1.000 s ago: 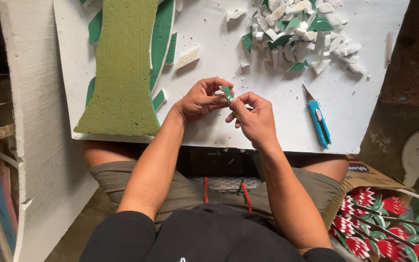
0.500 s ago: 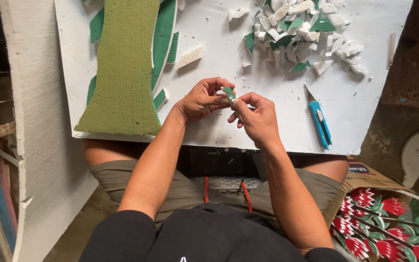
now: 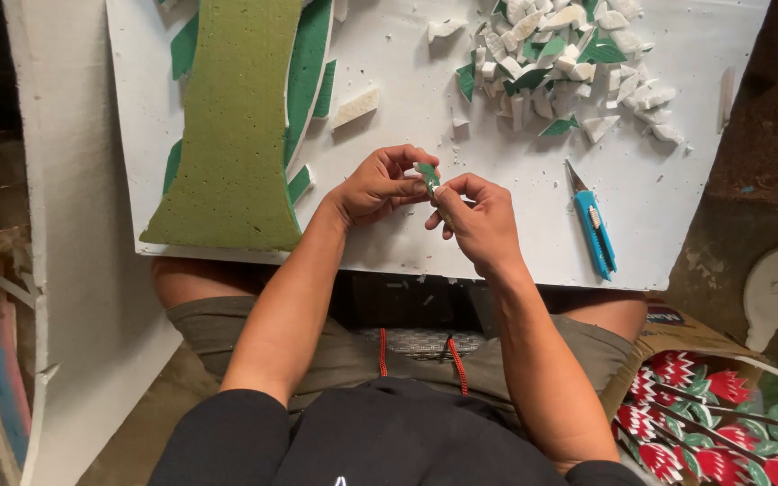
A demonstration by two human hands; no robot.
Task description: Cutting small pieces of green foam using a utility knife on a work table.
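Green-faced foam piece [image 3: 428, 175], small and white-edged, was held between both hands above the near edge of the board, roughly at its middle.

White foam board [image 3: 407, 90] was laid flat across the person's lap and took up most of the upper view. A second white slab [image 3: 83, 297] was stood on edge at the left side.

Large green foam shape [image 3: 231, 126], long and waisted, was laid on the left part of the board, with darker green curved strips [image 3: 306, 67] just beside its right edge and smaller green offcuts along both sides.

Printed sheet with red flowers and green leaves [image 3: 722, 423] was seen at the lower right, off the board.

Heap of white and green scraps [image 3: 569, 58] was piled at the upper right of the board; a single white wedge [image 3: 355, 108] lay apart from it, nearer the green shape.

Blue utility knife [image 3: 594, 225] was laid on the board well right of the hands, blade end pointed away from the person.

Left hand [image 3: 375, 187] was curled, fingertips pinched on the left side of the small piece. Right hand [image 3: 479, 216] was likewise curled, thumb and forefinger closed on the same piece from the right. The two hands were touching at the fingertips.
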